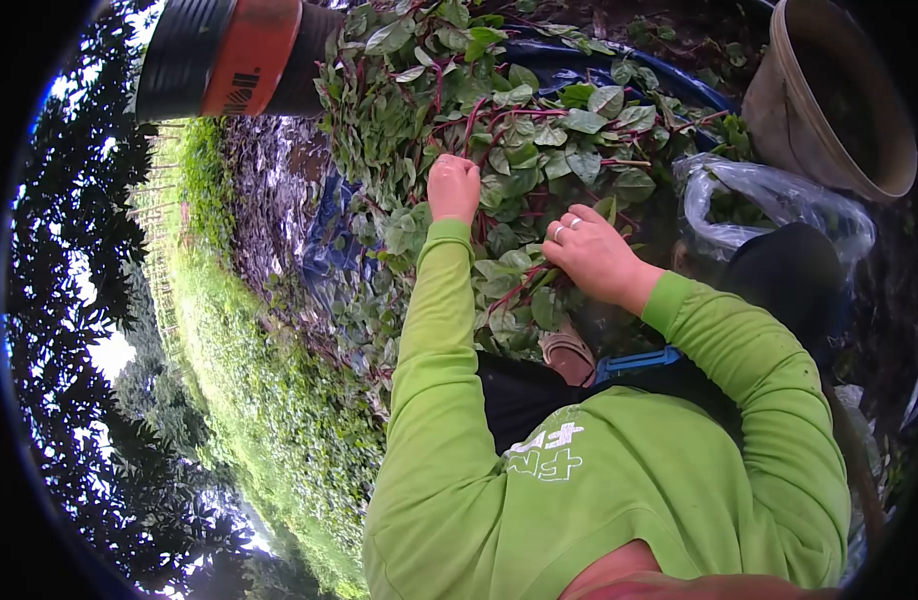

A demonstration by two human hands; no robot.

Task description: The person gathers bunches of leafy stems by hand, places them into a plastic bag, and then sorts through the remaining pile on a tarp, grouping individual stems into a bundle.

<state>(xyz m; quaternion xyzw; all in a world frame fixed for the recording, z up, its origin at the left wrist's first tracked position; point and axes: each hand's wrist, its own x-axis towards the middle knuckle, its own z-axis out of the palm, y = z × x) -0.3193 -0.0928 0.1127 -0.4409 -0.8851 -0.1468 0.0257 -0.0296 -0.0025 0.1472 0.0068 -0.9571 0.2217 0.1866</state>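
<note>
A big heap of leafy greens (584, 120) with red stems and broad green leaves, like Malabar spinach, lies in front of me. My left hand (454, 188) is closed in a fist at the heap's near side, and a red stem rises from its fingertips. To the right and lower, my right hand (596, 252), with rings on its fingers, curls around red leafy stems (524, 288) pointing down and left. Its fingertips are partly hidden among the leaves.
A black and orange drum (244, 60) stands at upper left. At right are a brown bucket (774, 105) and a clear plastic bag (779, 190) with greens inside. Blue sheeting (334, 235) lies under the heap. A blue plastic piece (634, 362) is near my sandal (567, 358).
</note>
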